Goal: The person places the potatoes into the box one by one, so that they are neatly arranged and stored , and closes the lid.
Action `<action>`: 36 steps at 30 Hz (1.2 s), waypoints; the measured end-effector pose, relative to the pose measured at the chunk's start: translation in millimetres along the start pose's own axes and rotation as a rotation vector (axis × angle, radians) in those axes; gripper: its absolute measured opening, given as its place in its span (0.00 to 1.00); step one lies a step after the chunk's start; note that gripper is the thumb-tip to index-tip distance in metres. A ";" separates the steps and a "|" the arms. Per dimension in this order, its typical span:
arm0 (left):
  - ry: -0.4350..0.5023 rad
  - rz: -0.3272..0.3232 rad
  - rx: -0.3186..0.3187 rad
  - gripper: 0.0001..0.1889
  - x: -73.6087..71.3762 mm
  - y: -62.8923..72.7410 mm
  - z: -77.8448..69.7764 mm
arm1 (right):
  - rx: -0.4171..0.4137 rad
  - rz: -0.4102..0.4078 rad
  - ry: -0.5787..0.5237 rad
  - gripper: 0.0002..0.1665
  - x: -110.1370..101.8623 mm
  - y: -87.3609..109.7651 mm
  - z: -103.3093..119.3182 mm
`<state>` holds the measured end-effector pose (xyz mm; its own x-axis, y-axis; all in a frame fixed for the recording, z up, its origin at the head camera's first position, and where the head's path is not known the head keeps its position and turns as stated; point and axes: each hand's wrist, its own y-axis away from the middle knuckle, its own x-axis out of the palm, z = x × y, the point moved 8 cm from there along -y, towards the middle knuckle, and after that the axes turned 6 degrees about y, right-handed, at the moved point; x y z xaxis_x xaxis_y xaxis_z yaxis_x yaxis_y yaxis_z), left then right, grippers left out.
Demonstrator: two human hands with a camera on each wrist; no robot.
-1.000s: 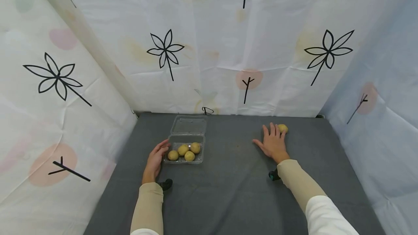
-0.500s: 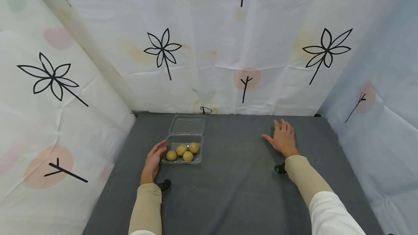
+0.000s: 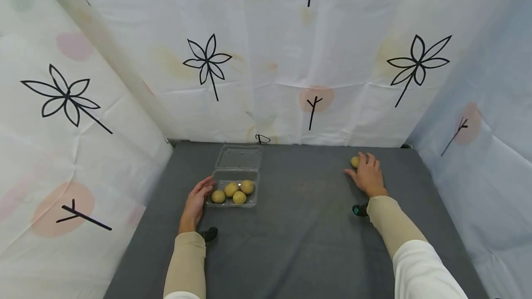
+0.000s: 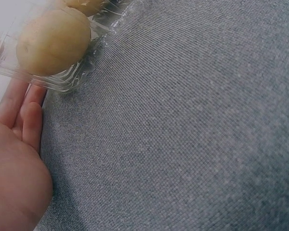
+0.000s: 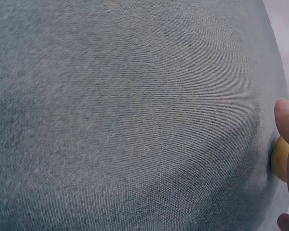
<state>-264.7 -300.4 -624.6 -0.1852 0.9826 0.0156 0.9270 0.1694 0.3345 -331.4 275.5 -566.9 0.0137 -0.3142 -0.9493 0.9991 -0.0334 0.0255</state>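
In the head view a hinged clear plastic container (image 3: 255, 176) stands on the left with its lid (image 3: 238, 157) lying back. Inside are several small yellow potatoes (image 3: 231, 189). My left hand (image 3: 195, 203) touches the container's left side with fairly straight fingers; the left wrist view shows them against its wall below a potato (image 4: 55, 43). Far right, a single potato (image 3: 355, 162) lies on the table, partly hidden by my right hand (image 3: 369, 175). The fingers reach along its right side, and the thumb is spread apart from it. The right wrist view shows only a slice of this potato (image 5: 280, 160).
Grey cloth covers the table (image 3: 291, 234). Patterned white sheets hang behind it (image 3: 266, 59) and at both sides. The lone potato lies near the back edge. Dark wrist cameras stick out under both forearms.
My right hand has moved rightward, over the lone potato and then to its right side. The potato now shows left of the fingers. My left hand stays at the container.
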 end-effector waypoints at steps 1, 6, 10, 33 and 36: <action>0.001 0.003 -0.002 0.24 -0.3 0.0 0.1 | 0.000 -0.005 -0.005 0.48 -0.1 -0.8 0.0; -0.003 0.003 0.006 0.24 -2.1 -1.3 -0.5 | -0.011 -0.034 -0.030 0.43 -0.6 -4.8 0.0; -0.006 0.000 0.006 0.24 -2.7 0.0 -1.9 | 0.001 -0.015 -0.070 0.40 1.1 -7.6 0.3; 0.010 0.022 0.001 0.24 -0.6 4.9 -7.8 | 0.158 -0.016 -0.166 0.29 3.8 -10.8 -0.8; 0.029 0.040 -0.007 0.25 3.4 12.1 -17.8 | 0.176 -0.025 -0.187 0.30 4.0 -10.6 -1.8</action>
<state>-259.9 -296.3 -603.7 -0.1573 0.9859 0.0565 0.9318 0.1292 0.3393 -341.9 276.2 -571.5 -0.0345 -0.4806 -0.8763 0.9766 -0.2023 0.0725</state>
